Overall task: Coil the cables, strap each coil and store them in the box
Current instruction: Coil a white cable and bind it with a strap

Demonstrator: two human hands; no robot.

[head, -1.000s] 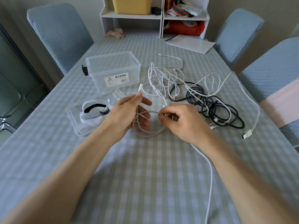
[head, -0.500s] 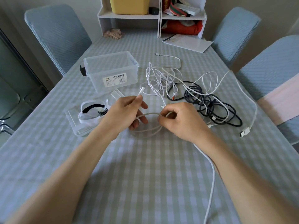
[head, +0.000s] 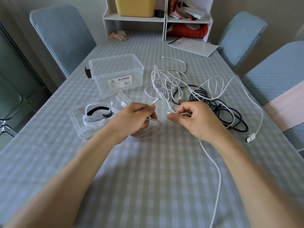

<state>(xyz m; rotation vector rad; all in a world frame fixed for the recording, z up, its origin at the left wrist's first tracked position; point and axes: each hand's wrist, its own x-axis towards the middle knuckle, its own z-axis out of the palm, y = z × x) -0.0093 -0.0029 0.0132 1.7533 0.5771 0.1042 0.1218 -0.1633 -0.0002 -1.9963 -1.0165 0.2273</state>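
Clear glossy plastic box (head: 115, 74), matt checked cloth tablecloth (head: 148, 186)

- A checked tablecloth (head: 148, 186) covers the table.
- A white shelf unit (head: 165, 22) stands at the far edge, holding a yellow bin (head: 134, 5) and a red bag (head: 187, 31).
- White papers (head: 194, 46) lie near the far right corner.
- Blue-covered chairs (head: 62, 33) stand along both side edges.

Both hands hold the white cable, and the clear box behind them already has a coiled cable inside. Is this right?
Not quite. In the head view the clear box is still empty. The left hand and right hand do both hold the white cable.
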